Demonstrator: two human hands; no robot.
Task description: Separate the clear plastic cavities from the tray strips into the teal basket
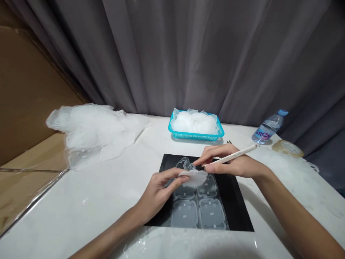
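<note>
Between thumb and fingers, my left hand (164, 187) pinches a thin translucent white piece (194, 178) above the black mat (237, 212). My right hand (229, 162) is closed around a slim white-handled tool (237, 154), its dark tip at the upper edge of the white piece. A clear, curled strip of film (185, 163) stands up just behind the piece, close to my right fingertips. On the mat lies a clear molded sheet (212, 213) with several rounded square sections, partly hidden by the white piece and my left hand.
A blue basket (196, 136) of white pieces stands at the back. White translucent material (94, 133) is piled at the left, beside cardboard (35, 154). More clear material (293, 176), a water bottle (267, 127) and a tape roll (288, 148) are at the right.
</note>
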